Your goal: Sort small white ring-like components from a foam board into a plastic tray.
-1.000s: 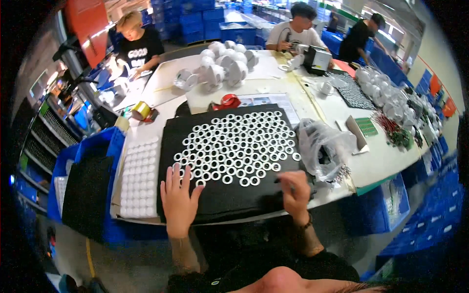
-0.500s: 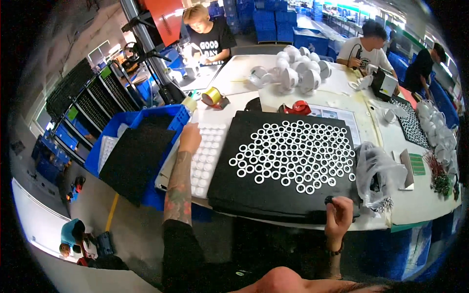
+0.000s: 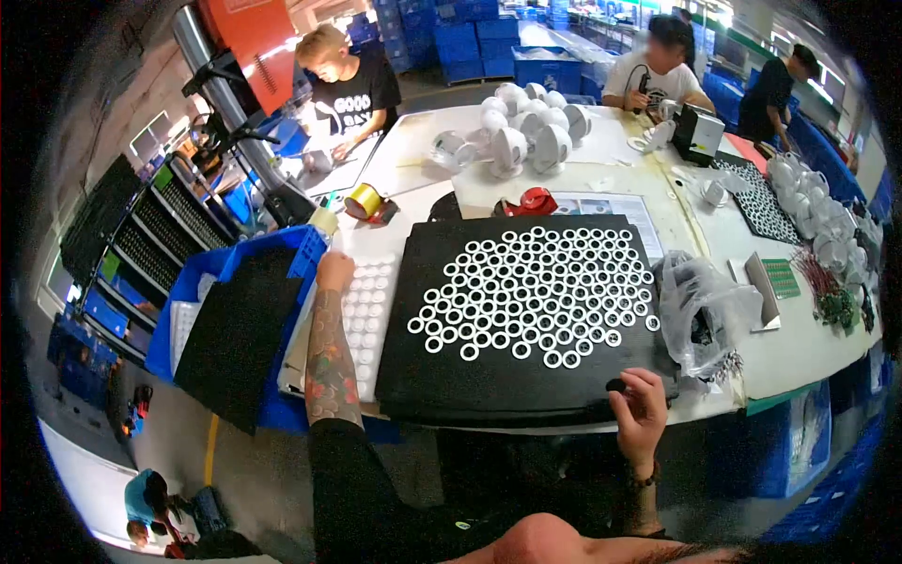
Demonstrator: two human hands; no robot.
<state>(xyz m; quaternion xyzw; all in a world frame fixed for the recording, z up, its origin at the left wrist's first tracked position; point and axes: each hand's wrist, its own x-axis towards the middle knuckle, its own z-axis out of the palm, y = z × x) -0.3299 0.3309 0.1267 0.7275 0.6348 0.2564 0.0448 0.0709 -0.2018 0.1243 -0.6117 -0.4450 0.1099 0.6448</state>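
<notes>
My left hand [image 3: 334, 272] is closed at the left edge of a white tray [image 3: 368, 305] holding rows of round white pieces. Its fingertips are hidden, so I cannot see what they grip. Low on the right, my right hand [image 3: 643, 410] has a small black disc [image 3: 615, 384] at the tips of its thumb and fingers, over the near right corner of a black foam mat [image 3: 442, 381]. Many white rings with dark centres [image 3: 521, 280] lie spread across that mat.
A blue crate [image 3: 162, 343] with black sheets stands left. Yellow tape [image 3: 365, 202], a red tape dispenser [image 3: 529, 202] and white dome housings [image 3: 509, 148] lie beyond the mat. On the right are a plastic bag [image 3: 705, 305] and green circuit boards [image 3: 778, 279]. Other people work across the table.
The whole view has shifted, so the table sits further left in it. My right hand's fingers have loosened a little around the black disc. My left hand stays by the white tray.
</notes>
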